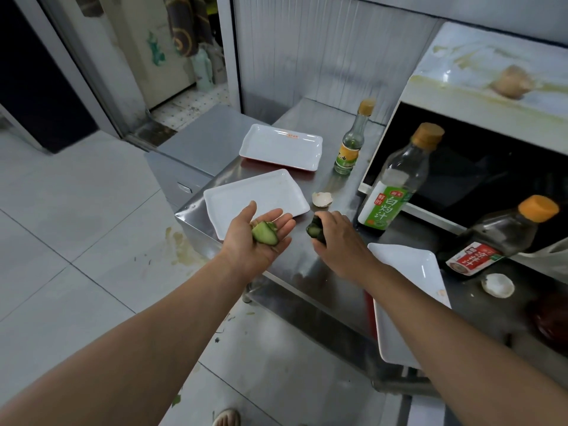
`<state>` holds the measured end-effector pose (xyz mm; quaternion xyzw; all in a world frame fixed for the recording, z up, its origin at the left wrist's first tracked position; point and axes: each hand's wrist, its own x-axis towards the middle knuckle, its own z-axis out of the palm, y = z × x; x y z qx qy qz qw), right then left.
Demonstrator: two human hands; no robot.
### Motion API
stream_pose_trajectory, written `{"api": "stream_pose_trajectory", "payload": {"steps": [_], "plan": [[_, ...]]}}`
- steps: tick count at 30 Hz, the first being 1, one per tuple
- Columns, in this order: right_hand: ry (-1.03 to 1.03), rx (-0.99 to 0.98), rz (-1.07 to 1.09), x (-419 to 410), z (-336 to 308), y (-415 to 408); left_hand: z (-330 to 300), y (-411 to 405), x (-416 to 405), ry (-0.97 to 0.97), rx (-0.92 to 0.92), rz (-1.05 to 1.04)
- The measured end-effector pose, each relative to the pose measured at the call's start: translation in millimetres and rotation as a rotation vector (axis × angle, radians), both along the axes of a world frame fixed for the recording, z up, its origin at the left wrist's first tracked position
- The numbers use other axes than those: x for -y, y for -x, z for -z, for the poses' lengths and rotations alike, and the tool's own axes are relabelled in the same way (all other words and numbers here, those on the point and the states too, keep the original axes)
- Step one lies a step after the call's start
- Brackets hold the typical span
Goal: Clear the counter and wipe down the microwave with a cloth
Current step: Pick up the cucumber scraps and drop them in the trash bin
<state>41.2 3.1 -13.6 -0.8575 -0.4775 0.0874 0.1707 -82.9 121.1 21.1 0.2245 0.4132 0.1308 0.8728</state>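
Note:
My left hand (255, 238) lies palm up over the front edge of the steel counter (310, 265), with cucumber scraps (265, 233) resting on its flat palm. My right hand (338, 238) hovers just to the right and pinches a dark green cucumber piece (316, 229) in curled fingers. The white microwave (479, 96) stands at the right, its top smeared and carrying a beige lump (511, 82). Its dark door faces the counter. I see no cloth.
Three white rectangular plates lie on the counter: far (281, 147), middle (242, 195), near (412, 272). Three bottles stand before the microwave: small (352, 142), tall (393, 182), dark (491, 241). Eggshell pieces (322, 199) (498, 285) lie nearby. The floor at left is stained.

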Motion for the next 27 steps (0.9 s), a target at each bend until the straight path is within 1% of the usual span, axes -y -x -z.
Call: {"api": "stream_pose_trajectory", "payload": {"steps": [3,6,16,21,27], "plan": [[-0.049,0.032,-0.022,11,-14,-1,-11,-2,7,-0.004,0.012,0.003],[-0.069,0.024,-0.011,19,-30,-3,-24,-3,14,-0.02,0.038,0.005],[-0.039,0.057,0.032,50,-82,4,-62,-1,46,0.0,0.156,0.028],[-0.079,0.08,0.08,70,-105,11,-82,-1,58,-0.008,0.193,0.089],[-0.125,0.119,0.22,93,-129,29,-102,-5,63,-0.025,0.243,0.263]]}}
